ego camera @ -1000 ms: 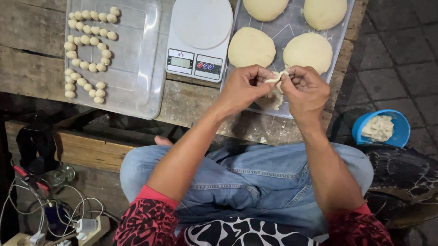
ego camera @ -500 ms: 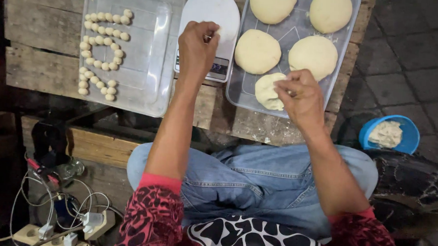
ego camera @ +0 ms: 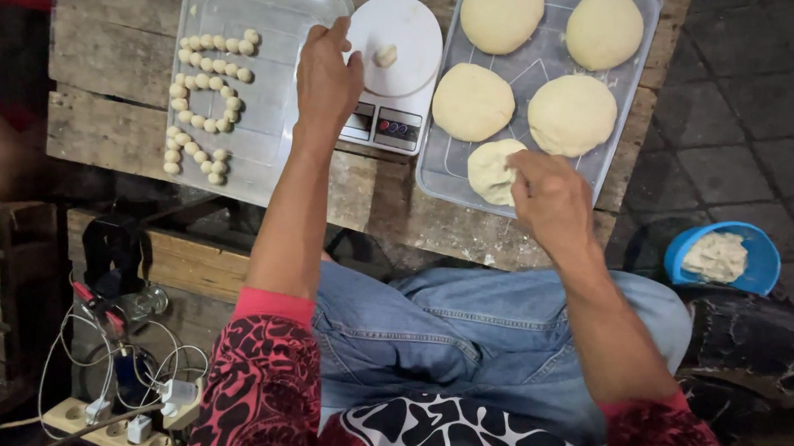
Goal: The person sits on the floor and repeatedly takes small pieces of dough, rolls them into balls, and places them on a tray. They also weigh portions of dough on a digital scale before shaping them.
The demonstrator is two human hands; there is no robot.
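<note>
**Two hands over the dough, one at the scale**

Two hands work above a rough wooden table [ego camera: 118, 68]. The left hand [ego camera: 326, 77] hangs loosely curled and released beside the white kitchen scale [ego camera: 395, 67], its fingers just at the platform's edge and gripping nothing — a small dough piece [ego camera: 386, 55] sits alone on the platform, apart from the fingers. The right hand [ego camera: 550, 198] is bent down over the torn dough lump [ego camera: 490, 172] in the near corner of the clear tray [ego camera: 632, 99]; its fingertips pinch at the lump's right edge.

Four smooth dough rounds [ego camera: 571, 115] fill the rest of that tray. Left of the scale, a second clear tray [ego camera: 263, 30] carries rows of little dough balls [ego camera: 202, 98], with the left forearm crossing its near corner.

The table stands on dark paving — a blue bowl [ego camera: 724, 257] with dough scraps rests on the ground at right, and a power strip [ego camera: 112, 420] with tangled cables lies at lower left.
</note>
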